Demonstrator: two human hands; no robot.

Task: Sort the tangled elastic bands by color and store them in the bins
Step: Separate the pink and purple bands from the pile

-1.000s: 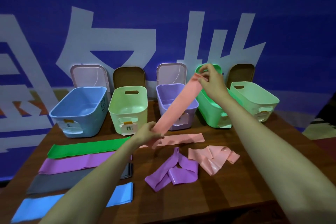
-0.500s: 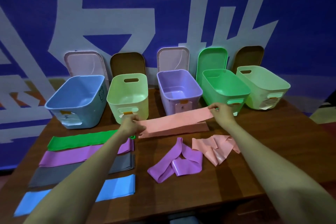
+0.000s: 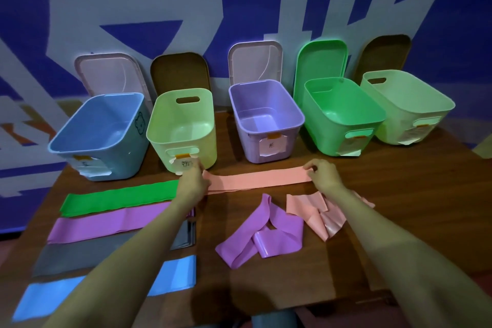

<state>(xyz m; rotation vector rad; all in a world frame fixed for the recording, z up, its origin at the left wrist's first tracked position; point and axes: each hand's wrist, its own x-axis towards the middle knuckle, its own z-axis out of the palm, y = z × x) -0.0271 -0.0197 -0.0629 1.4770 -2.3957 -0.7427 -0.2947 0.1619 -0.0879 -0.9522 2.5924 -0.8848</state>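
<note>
A pink band (image 3: 257,180) lies stretched flat across the table in front of the bins. My left hand (image 3: 192,184) pinches its left end and my right hand (image 3: 323,173) pinches its right end. Below it sit a tangled purple band (image 3: 262,237) and a crumpled pink band (image 3: 318,214). To the left, flat bands lie in rows: green (image 3: 117,198), purple (image 3: 106,225), grey (image 3: 80,254), blue (image 3: 174,273). Open bins stand along the back: blue (image 3: 87,152), yellow-green (image 3: 207,128), purple (image 3: 266,153), green (image 3: 324,141) and pale green (image 3: 407,125).
Lids (image 3: 255,61) lean against the blue and white wall behind the bins. Paper labels are taped to the bin fronts. The wooden table (image 3: 399,194) ends close to my body at the near edge and drops off at the right.
The pink band was held up slanted in the air; both hands lowered it and now it lies flat on the table, over another pink band there. The view has tilted down.
</note>
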